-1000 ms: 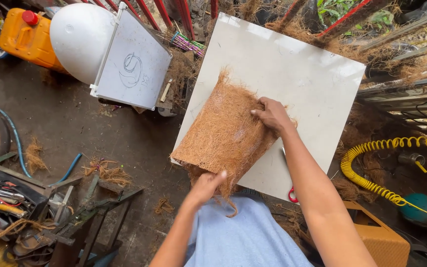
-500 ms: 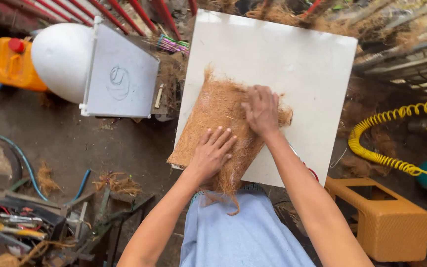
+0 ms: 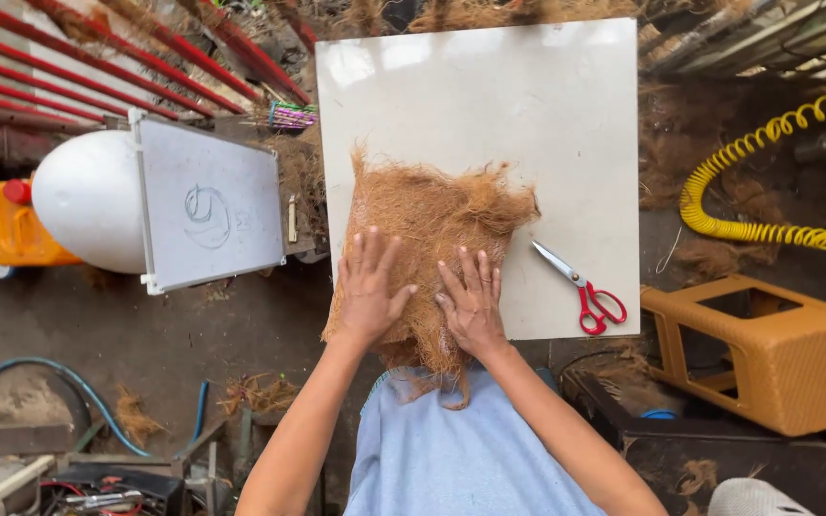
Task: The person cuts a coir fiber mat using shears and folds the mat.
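Left hand (image 3: pixel 367 291): fingers spread wide and laid flat, palm down on the lower left part of the coconut fibre sheet (image 3: pixel 427 253); it grips nothing, only presses.
Right hand (image 3: pixel 471 304): likewise flat and splayed, gripping nothing, palm on the lower middle of the sheet, just beside the left hand.
Fibre sheet: brown, ragged-edged, lying in the centre of the frame on the white square board (image 3: pixel 489 96); its lower end hangs over the board's near edge onto the blue cloth (image 3: pixel 451 459) in the lap.
Pressing well: judging by the bunched ridge at the sheet's upper right, even pressure spreading outward from the palms would flatten it best; keeping both hands flat avoids tearing the loose fibres.
Scissors (image 3: pixel 580 287): red-handled, closed, on the board right of the sheet, apart from it.
Right of frame: a tan woven stool (image 3: pixel 767 349) and a yellow coiled hose (image 3: pixel 728 205).
Upper left of frame: a small whiteboard (image 3: pixel 210 210) leaning over a white rounded shape (image 3: pixel 83 201), beside an orange jerrycan (image 3: pixel 16 225).
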